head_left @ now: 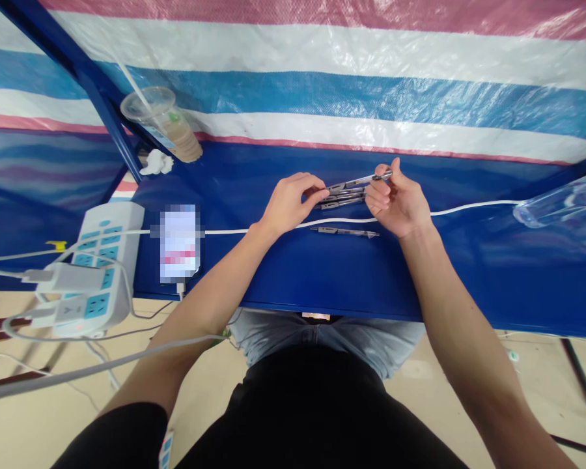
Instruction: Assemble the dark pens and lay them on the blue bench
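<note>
My left hand (290, 203) and my right hand (398, 202) meet over a blue table (322, 273). Between them I hold a small bunch of thin grey metal pen-like tools (344, 194). The left fingers pinch one end of the bunch. The right fingers curl around the other end, where one tool (366, 180) sticks up and to the right. One more of these tools (344, 231) lies flat on the table just below my hands, touched by neither hand.
A white cable (469, 210) runs across the table behind my hands. A phone (180, 242) lies at the left, a white power strip (95, 260) hangs off the left edge. A plastic cup with a drink (168, 124) stands at back left, a clear bottle (561, 202) at right.
</note>
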Demonstrator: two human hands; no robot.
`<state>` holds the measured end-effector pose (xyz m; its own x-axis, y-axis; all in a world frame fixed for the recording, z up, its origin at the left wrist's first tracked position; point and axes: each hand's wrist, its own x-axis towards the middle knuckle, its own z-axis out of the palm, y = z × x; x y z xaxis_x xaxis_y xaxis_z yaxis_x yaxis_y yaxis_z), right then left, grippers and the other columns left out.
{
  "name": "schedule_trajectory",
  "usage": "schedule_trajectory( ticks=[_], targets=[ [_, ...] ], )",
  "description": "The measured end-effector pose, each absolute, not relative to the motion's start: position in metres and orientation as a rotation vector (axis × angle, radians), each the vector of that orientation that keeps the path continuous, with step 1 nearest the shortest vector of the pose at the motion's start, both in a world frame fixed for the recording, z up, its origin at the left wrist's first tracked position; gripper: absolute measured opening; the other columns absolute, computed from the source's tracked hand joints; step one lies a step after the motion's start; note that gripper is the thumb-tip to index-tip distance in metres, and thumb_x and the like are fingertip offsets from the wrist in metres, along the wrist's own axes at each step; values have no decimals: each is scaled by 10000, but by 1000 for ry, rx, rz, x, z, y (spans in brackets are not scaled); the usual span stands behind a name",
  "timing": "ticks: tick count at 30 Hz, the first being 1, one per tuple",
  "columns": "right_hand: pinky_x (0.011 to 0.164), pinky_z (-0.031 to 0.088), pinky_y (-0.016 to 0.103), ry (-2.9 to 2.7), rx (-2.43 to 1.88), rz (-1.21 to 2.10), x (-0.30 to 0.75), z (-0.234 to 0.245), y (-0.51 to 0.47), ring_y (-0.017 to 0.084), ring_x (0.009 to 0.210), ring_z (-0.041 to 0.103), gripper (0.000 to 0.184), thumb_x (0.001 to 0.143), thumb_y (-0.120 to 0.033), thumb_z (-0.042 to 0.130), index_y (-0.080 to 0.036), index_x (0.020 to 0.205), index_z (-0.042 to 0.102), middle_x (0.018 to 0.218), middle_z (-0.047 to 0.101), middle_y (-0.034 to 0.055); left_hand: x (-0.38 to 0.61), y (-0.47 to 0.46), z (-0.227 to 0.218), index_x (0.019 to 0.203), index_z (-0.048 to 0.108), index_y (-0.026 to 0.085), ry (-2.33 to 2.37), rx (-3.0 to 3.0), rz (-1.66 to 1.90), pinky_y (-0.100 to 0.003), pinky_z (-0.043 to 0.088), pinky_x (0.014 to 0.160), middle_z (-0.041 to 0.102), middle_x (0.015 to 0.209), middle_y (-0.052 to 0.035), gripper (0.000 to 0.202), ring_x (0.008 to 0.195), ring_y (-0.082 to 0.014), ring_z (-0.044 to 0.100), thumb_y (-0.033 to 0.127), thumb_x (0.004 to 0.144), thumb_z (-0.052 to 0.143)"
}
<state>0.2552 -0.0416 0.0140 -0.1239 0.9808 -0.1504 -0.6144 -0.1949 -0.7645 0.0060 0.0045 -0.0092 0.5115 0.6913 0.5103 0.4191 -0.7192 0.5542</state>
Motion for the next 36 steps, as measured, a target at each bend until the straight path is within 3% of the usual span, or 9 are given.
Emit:
schedule_trajectory(
  ticks=[36],
  targets=[
    [394, 345, 267, -647, -782, 1653, 257, 13, -41, 97, 433, 416, 377, 997, -604, 712, -273, 855, 603, 543, 441, -69, 5, 4, -8, 956, 746, 204, 926, 2395, 1048, -355, 535, 816, 764, 932, -52, 191, 827, -201, 670, 356, 1036, 663]
  ],
)
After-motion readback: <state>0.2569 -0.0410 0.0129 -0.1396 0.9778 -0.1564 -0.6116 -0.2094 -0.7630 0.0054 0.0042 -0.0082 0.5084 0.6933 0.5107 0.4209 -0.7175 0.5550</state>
